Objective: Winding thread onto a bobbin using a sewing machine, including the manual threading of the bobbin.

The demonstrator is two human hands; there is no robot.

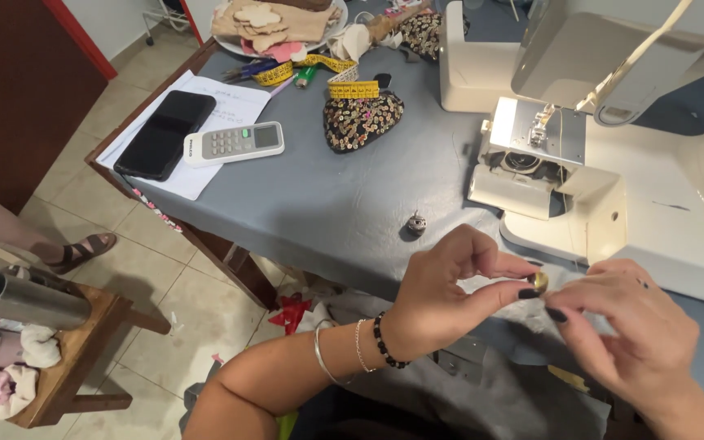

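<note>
Head view of both hands raised over the near edge of a desk (352, 204) covered in grey cloth. The left hand (442, 297) pinches a small round brass-coloured metal bobbin (539, 282) between thumb and forefinger, its remaining fingers curled; the right hand (629, 326) meets it from the other side, fingertips closed to a point and touching or almost touching the bobbin, though whether they grip it or a thread cannot be told. The bobbin is held in the air, just in front of the open bobbin compartment (523, 163) of a white sewing machine (653, 204). It appears shiny, disc-shaped and largely hidden by the fingertips. Judged risk: so small and smooth a part, held only at its rim, could slip and fall to the tiled floor (165, 326); any thread might also unwind. A silver metal bobbin case (416, 223) rests on the desk, apart from the hands
</note>
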